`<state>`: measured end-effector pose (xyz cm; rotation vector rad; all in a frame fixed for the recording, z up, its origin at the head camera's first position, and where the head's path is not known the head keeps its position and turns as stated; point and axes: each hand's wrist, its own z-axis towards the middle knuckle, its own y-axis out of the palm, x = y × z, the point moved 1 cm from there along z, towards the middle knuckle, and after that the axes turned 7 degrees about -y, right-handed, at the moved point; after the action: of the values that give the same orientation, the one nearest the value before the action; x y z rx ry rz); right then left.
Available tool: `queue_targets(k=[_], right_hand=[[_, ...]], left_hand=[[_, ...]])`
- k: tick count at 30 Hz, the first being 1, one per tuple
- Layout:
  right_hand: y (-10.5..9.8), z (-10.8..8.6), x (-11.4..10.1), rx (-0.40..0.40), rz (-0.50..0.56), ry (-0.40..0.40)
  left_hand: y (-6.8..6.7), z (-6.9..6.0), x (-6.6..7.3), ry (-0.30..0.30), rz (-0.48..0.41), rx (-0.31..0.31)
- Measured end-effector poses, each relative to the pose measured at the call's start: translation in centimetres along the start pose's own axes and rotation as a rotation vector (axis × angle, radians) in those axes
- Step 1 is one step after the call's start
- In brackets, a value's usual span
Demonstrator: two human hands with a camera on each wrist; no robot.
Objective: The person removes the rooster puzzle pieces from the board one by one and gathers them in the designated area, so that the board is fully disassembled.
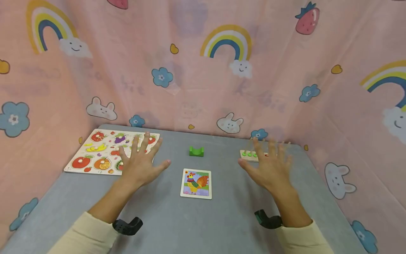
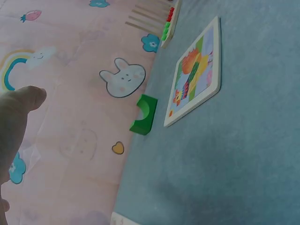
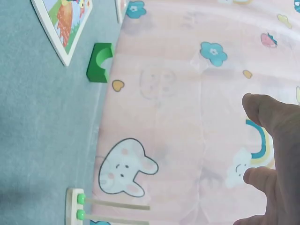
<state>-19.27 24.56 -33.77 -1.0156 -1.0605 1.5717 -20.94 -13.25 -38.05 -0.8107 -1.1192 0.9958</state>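
The left hand point(image 1: 139, 165) is held up with fingers spread, in front of the fruit board point(image 1: 81, 162) and covering its right part in the head view. The right hand point(image 1: 272, 171), fingers also spread and slightly blurred, hides part of a wooden rack with green and red beads point(image 1: 250, 155). Both hands hold nothing. Between them a square rooster picture point(image 1: 196, 183) lies on the table, and behind it stands a green block with a curved notch point(image 1: 196, 151). The left wrist view shows the thumb point(image 2: 30, 98) over the curtain, apart from the green block point(image 2: 145, 115).
A grey table point(image 1: 190, 225) carries these objects. Pink patterned cloth point(image 1: 196, 95) hangs behind the table and along both its sides. A black strap device point(image 1: 128, 226) sits at the left wrist and another point(image 1: 268, 219) at the right.
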Motion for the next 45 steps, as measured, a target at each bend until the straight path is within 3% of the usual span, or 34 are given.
queue_targets(k=[27, 39, 45], right_hand=[[4.4, 0.7, -2.3, 0.048, 0.114, -0.117], [6.3, 1.2, -2.7, 0.052, 0.149, -0.171], [7.7, 1.5, -3.1, 0.040, 0.176, -0.180]], left_hand=[[6.0, -2.0, 2.6, 0.230, -0.021, -0.012], [8.0, -2.4, 3.4, 0.314, -0.056, -0.056], [9.1, -2.6, 3.5, 0.315, -0.177, -0.143]])
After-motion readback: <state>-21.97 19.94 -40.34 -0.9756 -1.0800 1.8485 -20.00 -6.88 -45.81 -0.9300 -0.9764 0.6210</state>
